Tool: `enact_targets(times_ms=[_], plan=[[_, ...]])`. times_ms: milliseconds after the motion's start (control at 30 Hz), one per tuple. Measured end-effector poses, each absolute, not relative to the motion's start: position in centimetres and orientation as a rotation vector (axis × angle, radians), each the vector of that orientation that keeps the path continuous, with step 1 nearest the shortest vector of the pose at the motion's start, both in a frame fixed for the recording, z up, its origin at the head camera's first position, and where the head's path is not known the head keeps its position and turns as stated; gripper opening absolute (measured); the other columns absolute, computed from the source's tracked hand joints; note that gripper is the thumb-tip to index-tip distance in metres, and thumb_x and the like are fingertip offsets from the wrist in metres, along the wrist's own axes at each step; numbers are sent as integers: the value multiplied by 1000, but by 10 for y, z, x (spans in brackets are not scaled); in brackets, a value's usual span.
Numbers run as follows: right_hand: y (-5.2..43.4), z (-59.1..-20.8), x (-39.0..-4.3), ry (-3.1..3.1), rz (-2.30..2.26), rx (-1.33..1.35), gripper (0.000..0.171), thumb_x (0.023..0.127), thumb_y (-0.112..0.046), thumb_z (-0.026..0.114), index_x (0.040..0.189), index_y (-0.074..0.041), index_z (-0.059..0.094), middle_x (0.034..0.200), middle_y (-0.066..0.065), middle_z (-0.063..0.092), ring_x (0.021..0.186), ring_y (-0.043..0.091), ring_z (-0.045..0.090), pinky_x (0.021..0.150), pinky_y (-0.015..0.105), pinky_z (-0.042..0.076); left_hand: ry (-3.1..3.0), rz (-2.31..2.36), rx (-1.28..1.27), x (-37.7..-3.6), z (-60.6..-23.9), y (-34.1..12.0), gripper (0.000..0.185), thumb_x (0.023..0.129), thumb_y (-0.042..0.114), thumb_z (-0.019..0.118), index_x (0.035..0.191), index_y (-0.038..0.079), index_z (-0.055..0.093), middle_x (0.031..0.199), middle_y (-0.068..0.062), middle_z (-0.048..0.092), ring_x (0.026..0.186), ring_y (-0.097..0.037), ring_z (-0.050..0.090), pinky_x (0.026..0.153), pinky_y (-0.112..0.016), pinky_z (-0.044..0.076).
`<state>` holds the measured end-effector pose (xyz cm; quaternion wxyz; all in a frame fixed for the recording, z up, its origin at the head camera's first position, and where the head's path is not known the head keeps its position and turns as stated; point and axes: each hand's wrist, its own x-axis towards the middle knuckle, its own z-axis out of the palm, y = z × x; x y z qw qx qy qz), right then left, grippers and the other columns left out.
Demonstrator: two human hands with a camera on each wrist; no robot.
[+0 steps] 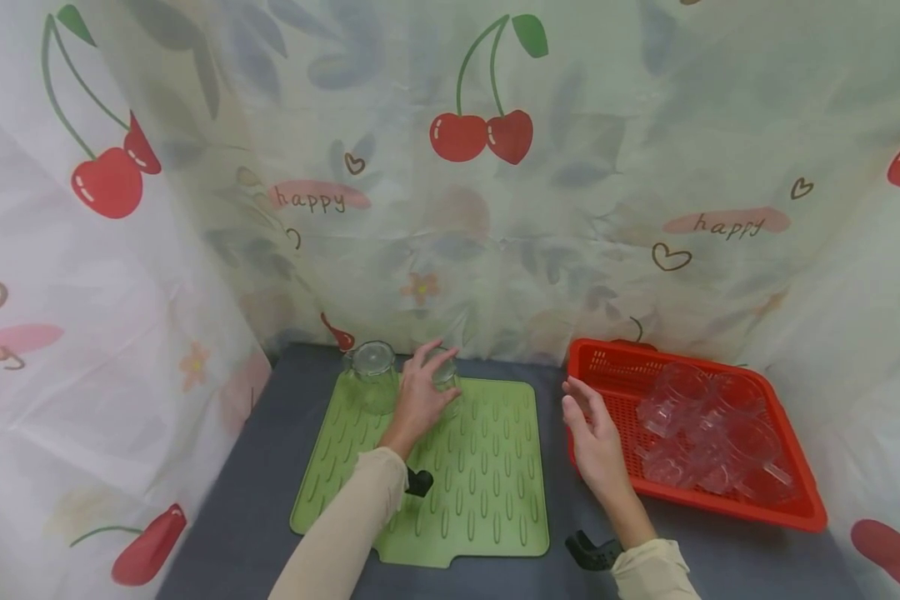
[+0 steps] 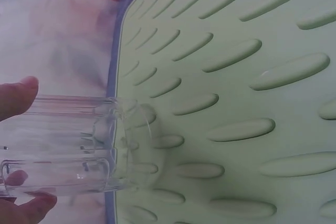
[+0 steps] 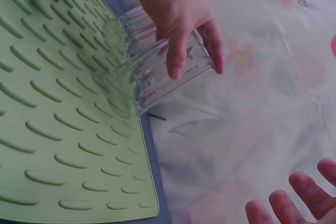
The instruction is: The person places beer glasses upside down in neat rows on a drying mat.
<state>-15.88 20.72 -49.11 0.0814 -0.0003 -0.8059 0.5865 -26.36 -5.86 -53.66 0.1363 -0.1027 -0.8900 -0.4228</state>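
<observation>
A glass (image 1: 445, 372) is pinched mouth-down on the far edge of the mat (image 1: 487, 492) by the left hand (image 1: 420, 396), beside another glass (image 1: 373, 375), likely for draining, while the right hand (image 1: 592, 437) is held spread near the basket (image 1: 810, 508).

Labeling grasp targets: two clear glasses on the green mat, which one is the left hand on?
The right-hand glass of the pair, at the mat's back edge. The left hand grips it; the other glass stands untouched beside it.
</observation>
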Motion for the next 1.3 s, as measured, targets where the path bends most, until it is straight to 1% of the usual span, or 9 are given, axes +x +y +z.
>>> enact_targets(times_ms=[67,300,533,600,700,767,800,1100,1300], plan=[[207,-491,-159,-2399,1746,-4,50,108,-37,50,153,-17,43,155,6,51,138,21,51,96,0,41,-2580,-1231,-302,-264,-538,-58,74,76,9,89,142,28,62,161,5,40,142,-32,43,106,-54,51],[211,-490,-161,-2377,1732,-32,47,108,-34,51,151,-16,45,150,9,54,126,3,54,95,1,44,-2596,-1220,-326,-265,-545,-60,74,77,9,89,143,26,61,162,2,39,141,-35,43,102,-54,52],[229,-481,-160,-2475,1597,-56,51,107,-40,50,154,-20,42,154,7,52,137,19,50,97,-1,37,-2627,-1209,-348,-266,-551,-63,76,78,9,89,145,27,58,163,-2,37,141,-38,43,93,-48,58],[236,-476,-160,-2503,1545,-71,53,107,-42,50,155,-21,40,155,7,51,139,21,48,105,9,41,-2638,-1197,-357,-266,-551,-63,77,78,10,89,145,28,57,164,-1,36,140,-38,44,94,-48,57],[246,-468,-160,-2523,1523,-75,57,107,-43,50,157,-19,37,157,10,47,143,28,45,117,39,43,-2648,-1167,-376,-266,-551,-62,77,78,10,89,145,28,57,163,-3,36,138,-38,45,97,-51,56],[252,-464,-161,-2538,1501,-77,60,106,-44,51,158,-18,35,158,12,45,144,33,43,118,58,39,-2662,-1131,-379,-267,-550,-61,77,78,11,89,145,30,56,163,-3,36,137,-38,46,98,-51,55],[254,-463,-162,-2543,1494,-74,61,106,-43,51,158,-16,34,158,14,44,144,35,42,117,62,37,-2672,-1115,-377,-267,-549,-61,77,79,12,89,146,30,56,164,-3,36,137,-37,47,99,-51,55],[277,-457,-165,-2720,1290,2,77,102,-51,56,162,-16,24,160,20,33,144,41,37,113,67,38,-2827,-1006,-313,-268,-540,-61,79,84,25,86,151,41,46,169,9,24,148,-40,35,103,-62,50],[292,-454,-170,-2828,1087,33,88,97,-58,60,163,-15,21,160,22,30,138,45,33,105,73,41,-2853,-989,-329,-265,-536,-63,82,84,27,86,154,38,44,171,7,18,153,-41,28,104,-66,48]])
